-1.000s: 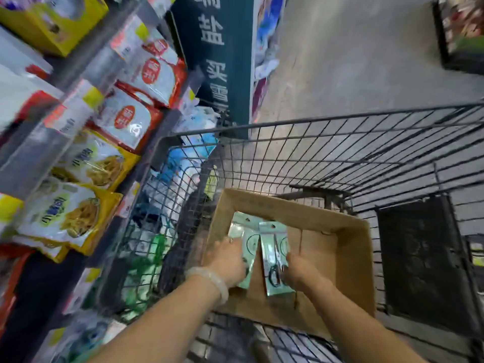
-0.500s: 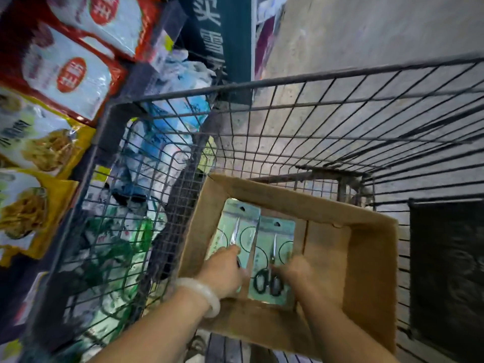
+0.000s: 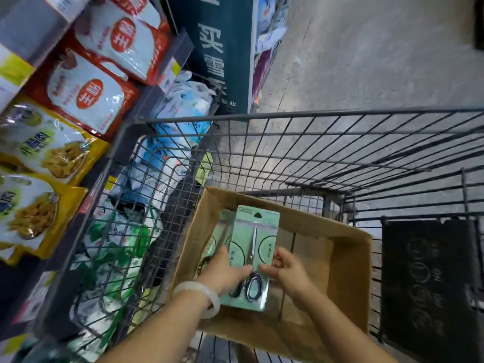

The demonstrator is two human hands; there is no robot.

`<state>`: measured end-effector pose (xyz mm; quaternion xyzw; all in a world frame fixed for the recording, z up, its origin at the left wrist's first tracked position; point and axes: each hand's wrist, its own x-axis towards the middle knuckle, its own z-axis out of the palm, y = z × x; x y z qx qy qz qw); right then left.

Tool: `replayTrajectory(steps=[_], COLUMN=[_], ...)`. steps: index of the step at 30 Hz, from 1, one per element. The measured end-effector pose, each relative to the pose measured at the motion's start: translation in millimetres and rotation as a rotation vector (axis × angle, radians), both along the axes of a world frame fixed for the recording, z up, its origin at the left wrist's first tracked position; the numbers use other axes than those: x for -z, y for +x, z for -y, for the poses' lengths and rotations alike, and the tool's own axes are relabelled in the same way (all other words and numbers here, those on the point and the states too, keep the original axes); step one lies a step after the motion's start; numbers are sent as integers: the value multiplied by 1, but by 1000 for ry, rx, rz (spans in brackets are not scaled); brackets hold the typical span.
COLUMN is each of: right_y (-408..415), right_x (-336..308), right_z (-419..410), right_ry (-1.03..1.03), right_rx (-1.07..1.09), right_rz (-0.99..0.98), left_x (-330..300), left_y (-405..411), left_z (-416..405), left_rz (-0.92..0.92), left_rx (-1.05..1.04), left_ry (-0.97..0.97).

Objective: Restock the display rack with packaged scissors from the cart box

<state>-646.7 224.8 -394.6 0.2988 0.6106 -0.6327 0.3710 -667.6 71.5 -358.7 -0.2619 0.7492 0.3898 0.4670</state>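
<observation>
A cardboard box [image 3: 348, 260] sits inside a wire shopping cart [image 3: 314, 142]. Above the box floor, both hands hold one pale green scissors pack [image 3: 255, 231] with black-handled scissors under clear plastic. My left hand [image 3: 225, 271], with a white bangle on the wrist, grips the pack's left side. Pinching the right edge is my right hand [image 3: 290, 271]. A second green pack [image 3: 218, 237] lies partly hidden underneath, at the box's left wall.
Shelves on the left carry red-and-white [image 3: 104, 74] and yellow food bags [image 3: 44, 153]. Blue, white and green bags [image 3: 167, 142] show through the cart's left mesh. A teal sign [image 3: 217, 48] stands ahead; concrete floor spreads to the right. A dark panel [image 3: 429, 279] hangs at the cart's right.
The two packs lay side by side under my hands. Now the right pack is raised over the left one and both hands hold it. The camera has tilted.
</observation>
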Motion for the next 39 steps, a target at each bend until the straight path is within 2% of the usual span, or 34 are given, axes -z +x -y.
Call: replayTrajectory(steps=[3, 5, 7, 10, 14, 21, 27, 34, 39], right_y=[-10, -15, -18, -13, -13, -10, 1, 15, 17], right_x=[-10, -5, 13, 46, 69, 85, 63, 47, -14], right_z=[11, 15, 22, 44, 79, 83, 66, 57, 54], right_ry=[-111, -128, -7, 236, 157, 184, 187, 311, 335], right_rx=[-5, 41, 95, -49, -53, -11, 68, -51, -45], right_rz=[-28, -5, 60, 137, 192, 320, 216, 134, -109], left_x=[-2, -7, -13, -16, -10, -10, -28, -70, -101], left_y=[-7, -12, -14, -11, -1, 5, 18, 44, 70], left_z=[8, 20, 33, 52, 71, 76, 82, 92, 107], left_rz=[-71, -93, -118, -188, -178, -205, -279, -369, -438], left_rx=[-245, -317, -333, -330, -388, -448, -501, -536, -554], left_ry=[21, 8, -11, -31, -64, -95, -133, -105, -128])
